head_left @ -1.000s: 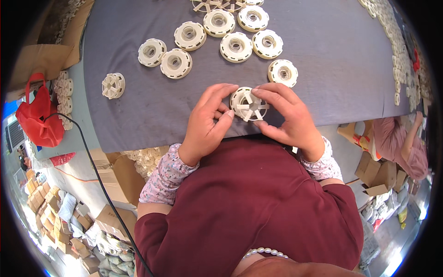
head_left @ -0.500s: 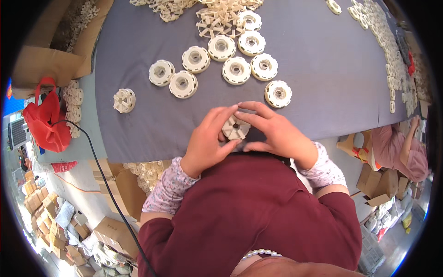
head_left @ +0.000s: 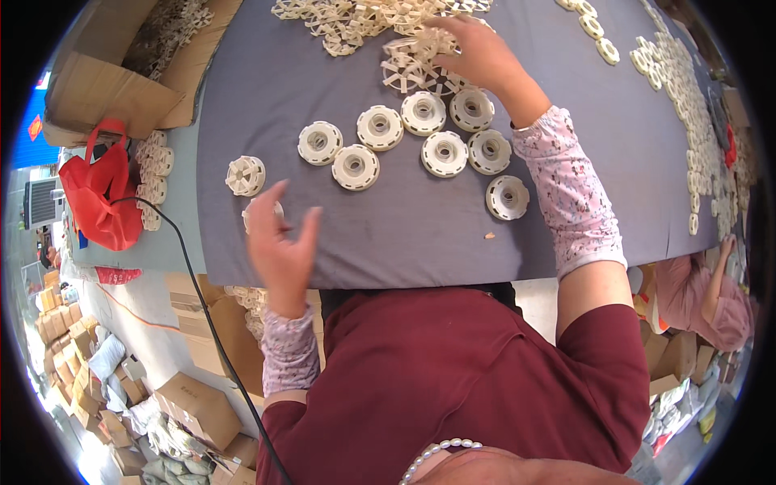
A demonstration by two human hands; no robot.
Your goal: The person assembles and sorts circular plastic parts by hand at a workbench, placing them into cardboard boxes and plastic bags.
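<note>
My left hand [head_left: 281, 246] is over the left part of the table, thumb and fingers apart. Beside its fingers lies a cream plastic disc [head_left: 276, 212], mostly hidden by the hand. Just beyond that sits a spoked, drum-shaped assembly [head_left: 245, 176]. My right hand [head_left: 477, 55] reaches to the far middle, fingers stretched over a pile of flat spoked plastic pieces [head_left: 408, 63]; nothing shows in its grasp. Between the hands stand several round cream housings, each with a coiled spring in its centre, such as the near right housing [head_left: 508, 198].
A tiny beige scrap [head_left: 489, 236] lies on the grey cloth [head_left: 388, 242]. At left are a red bag [head_left: 101, 198], stacked cream parts [head_left: 153, 178], an open carton [head_left: 109, 101] and a black cable [head_left: 190, 311]. Rows of rings [head_left: 687, 121] line the right side, where another person [head_left: 699, 295] sits.
My hands have parted from the spoked assembly they held together. The left moved leftward, where another disc now lies by the first assembly; the right went far to the pile. The view shifted slightly.
</note>
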